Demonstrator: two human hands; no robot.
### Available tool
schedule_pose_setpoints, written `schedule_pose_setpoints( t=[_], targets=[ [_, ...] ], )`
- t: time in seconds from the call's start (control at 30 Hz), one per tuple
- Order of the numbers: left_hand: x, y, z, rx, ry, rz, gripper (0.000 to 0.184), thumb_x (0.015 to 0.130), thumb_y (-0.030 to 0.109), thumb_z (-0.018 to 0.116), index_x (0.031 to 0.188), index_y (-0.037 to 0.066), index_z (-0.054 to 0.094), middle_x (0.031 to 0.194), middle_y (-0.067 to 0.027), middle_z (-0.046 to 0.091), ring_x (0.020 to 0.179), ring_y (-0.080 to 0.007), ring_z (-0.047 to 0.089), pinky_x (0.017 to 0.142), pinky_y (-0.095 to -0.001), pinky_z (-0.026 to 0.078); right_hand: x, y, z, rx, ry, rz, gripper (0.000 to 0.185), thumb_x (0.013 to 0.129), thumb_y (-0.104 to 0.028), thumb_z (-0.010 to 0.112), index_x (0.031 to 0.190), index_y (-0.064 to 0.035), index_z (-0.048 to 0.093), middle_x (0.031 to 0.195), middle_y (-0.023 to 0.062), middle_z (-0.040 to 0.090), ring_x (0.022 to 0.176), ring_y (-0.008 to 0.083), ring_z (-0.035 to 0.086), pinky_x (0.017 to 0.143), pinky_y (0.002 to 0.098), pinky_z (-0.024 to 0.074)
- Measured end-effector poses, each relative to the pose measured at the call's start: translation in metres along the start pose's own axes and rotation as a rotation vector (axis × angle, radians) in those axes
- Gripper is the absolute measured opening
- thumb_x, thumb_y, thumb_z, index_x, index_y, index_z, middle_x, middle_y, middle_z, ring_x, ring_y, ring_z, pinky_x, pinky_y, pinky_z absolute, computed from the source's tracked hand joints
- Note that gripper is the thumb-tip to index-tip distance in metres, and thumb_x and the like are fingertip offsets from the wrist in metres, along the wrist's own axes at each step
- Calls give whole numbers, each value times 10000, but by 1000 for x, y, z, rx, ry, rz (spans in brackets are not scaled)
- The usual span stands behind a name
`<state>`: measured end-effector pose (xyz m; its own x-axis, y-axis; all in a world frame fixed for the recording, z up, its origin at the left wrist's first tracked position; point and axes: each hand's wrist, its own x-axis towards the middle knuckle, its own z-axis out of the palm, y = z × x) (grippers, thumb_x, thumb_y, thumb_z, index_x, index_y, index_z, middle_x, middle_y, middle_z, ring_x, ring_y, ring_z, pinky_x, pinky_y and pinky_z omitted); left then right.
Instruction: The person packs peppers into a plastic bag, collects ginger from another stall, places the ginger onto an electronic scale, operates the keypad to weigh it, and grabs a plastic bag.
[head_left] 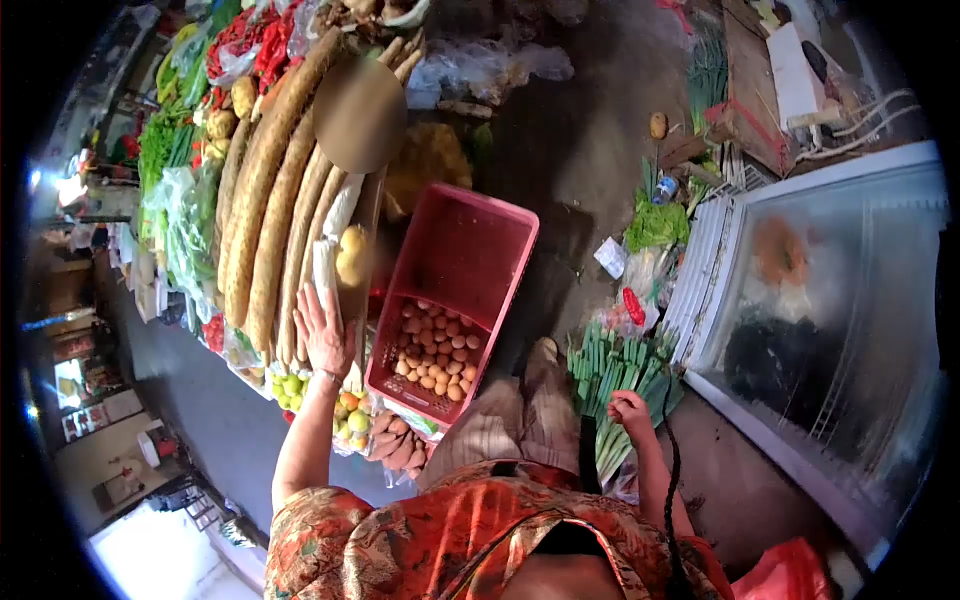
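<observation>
My left hand (pixel 322 340) lies with its fingers spread at the near end of a white, stick-like vegetable (pixel 325 265), on the edge of the produce stand. Beside it runs a row of long, brownish-yellow vegetables (pixel 270 235) whose kind I cannot tell. Close to the hand's other side stands a red plastic crate (pixel 465 215), with brown eggs (pixel 437 345) at its near end. My right hand (pixel 630 410) is closed, with nothing visible in it, above a bunch of green onions (pixel 605 375). Whether it touches them I cannot tell.
Apples and other fruit (pixel 350 420) and sweet potatoes (pixel 397 443) sit at the stand's near edge. A glass-topped freezer (pixel 800 300) stands at the right. Leafy lettuce (pixel 657 225) and plastic bags (pixel 490 68) lie on the floor. A red bag (pixel 785 575) is at the lower right.
</observation>
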<state>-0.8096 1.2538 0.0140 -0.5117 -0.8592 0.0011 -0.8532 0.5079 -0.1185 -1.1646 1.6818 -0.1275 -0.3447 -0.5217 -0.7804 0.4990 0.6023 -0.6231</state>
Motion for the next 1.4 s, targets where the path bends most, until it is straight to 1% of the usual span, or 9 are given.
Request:
schedule_pose_setpoints(
  t=[0.3, 0.6, 0.97, 1.0, 1.03, 1.17, 1.23, 1.3, 1.4],
  targets=[
    [28, 36, -43, -8, -60, -188, 703, 737, 154, 542, 1380, 94, 265, 1439, -212, 159, 1329, -372, 155, 1040, -493, 145, 86, -124, -28, 104, -45, 129, 268, 841, -213, 590, 1012, -8, 568, 808, 87, 609, 651, 146, 570, 560, 294, 455],
    [269, 118, -100, -174, 99, -103, 676, 759, 148, 585, 1359, 67, 284, 1424, -216, 186, 1313, -376, 190, 1055, -487, 162, 237, -279, -17, -128, -148, -10, 162, 852, -120, 516, 994, -70, 575, 830, 50, 606, 664, 137, 584, 573, 263, 474],
    [399, 150, -65, -155, 18, -321, 936, 649, 205, 687, 1405, 55, 155, 1443, -200, 154, 1335, -372, 128, 1063, -491, 143, 418, -428, -42, -379, -126, -107, 174, 845, -97, 572, 1001, -20, 564, 897, 77, 592, 784, 174, 579, 664, 325, 490],
    [404, 155, -65, -156, 6, -376, 938, 633, 187, 675, 1404, 52, 159, 1442, -198, 160, 1333, -374, 135, 1062, -493, 146, 470, -385, -65, -165, -148, 54, 197, 828, -124, 597, 997, -27, 570, 902, 95, 596, 792, 195, 581, 702, 334, 484],
    [411, 161, -63, -156, -4, -430, 940, 616, 168, 662, 1402, 50, 162, 1441, -195, 165, 1330, -377, 142, 1061, -495, 150, 493, -398, -63, -575, -74, 7, 262, 816, -173, 615, 1034, -40, 558, 963, 123, 596, 868, 244, 581, 785, 349, 468],
    [435, 179, -40, -22, 70, -525, 888, 595, 136, 632, 1381, 41, 229, 1397, -204, 261, 1299, -381, 218, 1053, -484, 178, 619, -420, -58, -1030, -36, -95, 430, 679, -145, 659, 1076, -32, 541, 985, 159, 604, 958, 268, 572, 819, 355, 441],
    [427, 175, -25, 52, 60, -612, 808, 653, 186, 562, 1371, 18, 232, 1351, -241, 301, 1241, -409, 294, 1037, -471, 234, 686, -453, -40, -1099, -96, -216, 496, 684, -137, 648, 1148, -38, 503, 1138, 186, 539, 1088, 321, 494, 902, 388, 403],
    [422, 170, -19, 183, -16, -620, 807, 678, 185, 567, 1376, 7, 205, 1355, -242, 298, 1244, -405, 290, 1035, -466, 236, 736, -523, -2, -1177, -199, -142, 753, 700, -167, 668, 1339, -62, 286, 1382, 239, 231, 1259, 382, 274, 1030, 397, 292],
    [405, 156, -17, 221, -141, -655, 821, 683, 241, 619, 1342, -46, 221, 1306, -268, 322, 1221, -438, 274, 1024, -511, 182, 834, -575, 51, -1077, -146, -282, 857, 685, -158, 692, 1382, -85, 199, 1382, 233, 208, 1283, 377, 244, 1048, 394, 277]
  ],
)
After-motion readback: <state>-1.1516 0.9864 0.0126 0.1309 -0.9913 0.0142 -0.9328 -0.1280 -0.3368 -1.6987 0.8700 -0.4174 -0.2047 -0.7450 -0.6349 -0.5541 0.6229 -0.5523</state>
